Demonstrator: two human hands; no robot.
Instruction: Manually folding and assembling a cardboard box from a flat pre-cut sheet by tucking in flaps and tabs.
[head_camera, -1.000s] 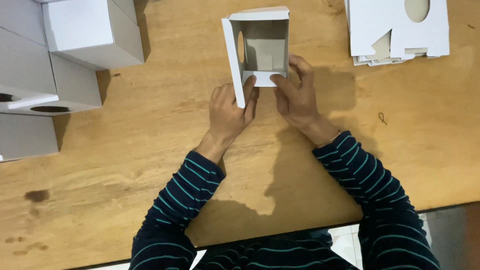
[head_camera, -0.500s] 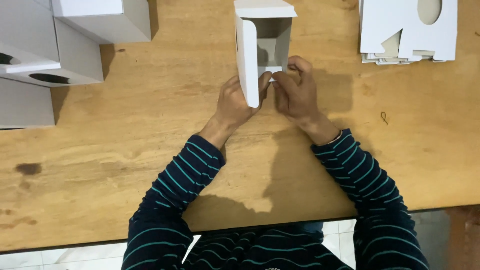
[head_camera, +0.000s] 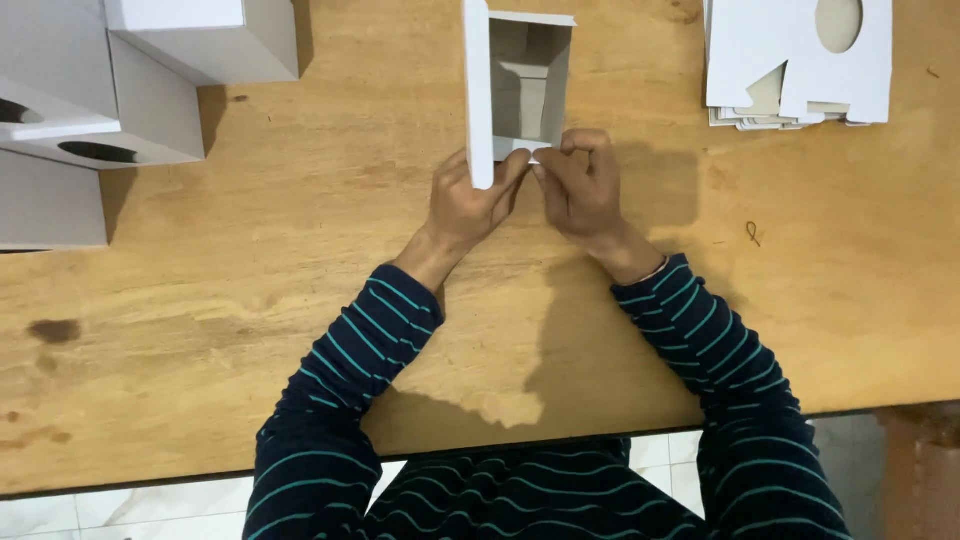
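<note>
While both hands pinched the box's (head_camera: 520, 90) near edge, left hand (head_camera: 470, 200) and right hand (head_camera: 580, 185) grasping it, bare tabletop (head_camera: 300, 250) lay open at 9 o'clock.

wooden table (head_camera: 300, 300) with white cardboard boxes and flat blanks on it

the table is light, grained wood with a dark stain (head_camera: 55, 330) near its left side and a small dark squiggle mark (head_camera: 752, 233) toward the right. at the far left a group of finished white boxes (head_camera: 110, 90) stands close together, two of them showing dark oval cut-outs. at the far right lies a stack of flat white box blanks (head_camera: 790, 70), the top one with an oval hole. at the top middle a half-folded white box (head_camera: 515, 85) rests on the wood, its open side up. the near edge of the table runs along the bottom, above pale floor tiles (head_camera: 120, 505).
</note>
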